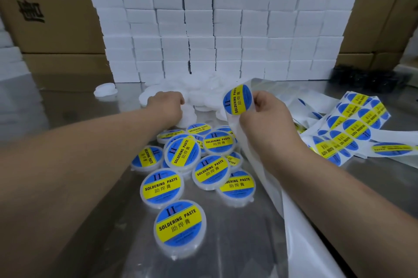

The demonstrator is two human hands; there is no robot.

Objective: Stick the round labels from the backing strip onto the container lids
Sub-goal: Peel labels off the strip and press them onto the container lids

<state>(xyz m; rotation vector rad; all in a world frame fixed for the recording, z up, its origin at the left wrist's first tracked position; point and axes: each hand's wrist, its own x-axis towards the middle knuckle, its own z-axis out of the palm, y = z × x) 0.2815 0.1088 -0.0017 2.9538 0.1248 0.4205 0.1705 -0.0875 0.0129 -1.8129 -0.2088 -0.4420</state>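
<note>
Right hand (264, 117) pinching the strip (257, 178), fingers tight on it, a round label (237, 99) sticking up at its 11 o'clock. Left hand (166, 105) on plain lids (203, 96), 12 o'clock from the labelled lids (181, 153); fingers curled under, grip hidden.

The round blue-and-yellow labels (237, 99) looked glossy and smooth on a thin, slick white backing strip (300, 243), which was half see-through. The round container lids (179, 228) were milky, translucent plastic. The grey metal table (67, 108) had a dull, reflective sheen. The stacked white foam blocks (226, 29) and brown cardboard cartons (56, 29) looked matt.
</note>
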